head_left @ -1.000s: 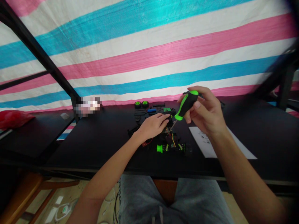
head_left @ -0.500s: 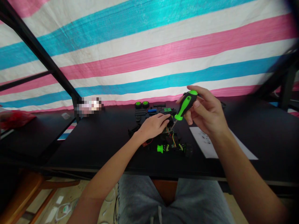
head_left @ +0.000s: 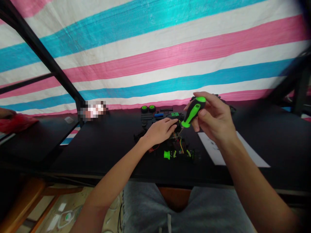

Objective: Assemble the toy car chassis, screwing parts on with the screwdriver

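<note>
A partly dismantled toy car chassis, black with green parts and coloured wires, lies on the black table. Draped over its far left part, my left hand steadies it with bent fingers, which hide what lies under them. My right hand is closed around a green and black screwdriver. The screwdriver leans, handle up and to the right, its shaft pointing down into the chassis near my left fingertips. Its tip is too small to make out. A bright green wheel hub sits at the chassis's near end.
Two small wheels, a blue cylinder and black parts lie behind my left hand. A white sheet with small dark bits is at the right. Red plastic lies far left, with part of another person's hand by it.
My right hand and the screwdriver have dipped slightly, and the handle has turned a little in my fingers. My left hand stays on the chassis. The other person's hand at far left has shifted.
</note>
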Demonstrator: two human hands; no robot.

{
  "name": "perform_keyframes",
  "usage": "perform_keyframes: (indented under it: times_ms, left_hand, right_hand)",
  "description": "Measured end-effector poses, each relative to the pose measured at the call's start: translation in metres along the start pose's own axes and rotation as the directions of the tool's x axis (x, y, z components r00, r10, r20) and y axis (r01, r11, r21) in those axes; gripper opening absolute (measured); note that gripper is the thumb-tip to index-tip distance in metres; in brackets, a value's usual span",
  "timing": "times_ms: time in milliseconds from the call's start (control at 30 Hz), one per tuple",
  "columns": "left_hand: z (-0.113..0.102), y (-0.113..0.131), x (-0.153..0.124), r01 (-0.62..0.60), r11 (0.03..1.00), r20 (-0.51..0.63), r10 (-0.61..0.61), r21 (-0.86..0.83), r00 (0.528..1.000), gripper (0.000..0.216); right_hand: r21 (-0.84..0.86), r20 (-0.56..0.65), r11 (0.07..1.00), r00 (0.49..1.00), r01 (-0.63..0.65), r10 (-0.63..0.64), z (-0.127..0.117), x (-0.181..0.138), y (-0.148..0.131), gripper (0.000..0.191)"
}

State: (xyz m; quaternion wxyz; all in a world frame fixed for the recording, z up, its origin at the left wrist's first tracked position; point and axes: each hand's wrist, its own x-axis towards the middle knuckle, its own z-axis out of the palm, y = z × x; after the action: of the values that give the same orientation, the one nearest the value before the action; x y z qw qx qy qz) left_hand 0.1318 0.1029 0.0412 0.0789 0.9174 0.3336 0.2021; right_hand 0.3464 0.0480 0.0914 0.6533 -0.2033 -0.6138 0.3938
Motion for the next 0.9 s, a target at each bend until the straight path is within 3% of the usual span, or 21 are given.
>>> perform_keyframes:
  times_ms: [200, 467, 633, 900]
  left_hand:
    - [-0.0015, 0.0019, 0.0009, 0.0, 1.0, 0.012, 0.0, 0.002, 1.0, 0.046]
    - [-0.0017, 0.0012, -0.0005, -0.006, 1.0, 0.003, 0.007, -0.002, 1.0, 0.046]
    - [-0.0005, 0.0006, -0.0006, -0.006, 1.0, -0.004, 0.006, 0.002, 1.0, 0.047]
    - [-0.001, 0.0017, -0.0008, -0.01, 1.0, -0.004, 0.01, 0.01, 1.0, 0.048]
  right_hand:
    - [0.032, 0.1, 0.999, 0.995, -0.024, 0.02, 0.0005, -0.0025, -0.0032, 0.045]
    - [0.004, 0.018, 1.0, 1.0, 0.009, -0.009, 0.006, -0.0033, -0.0011, 0.047]
    - [-0.024, -0.008, 0.999, 0.999, 0.049, -0.049, 0.0052, -0.0028, -0.0004, 0.038]
    - [0.031, 0.042, 0.999, 0.999, 0.005, -0.007, 0.0023, -0.0019, -0.0056, 0.032]
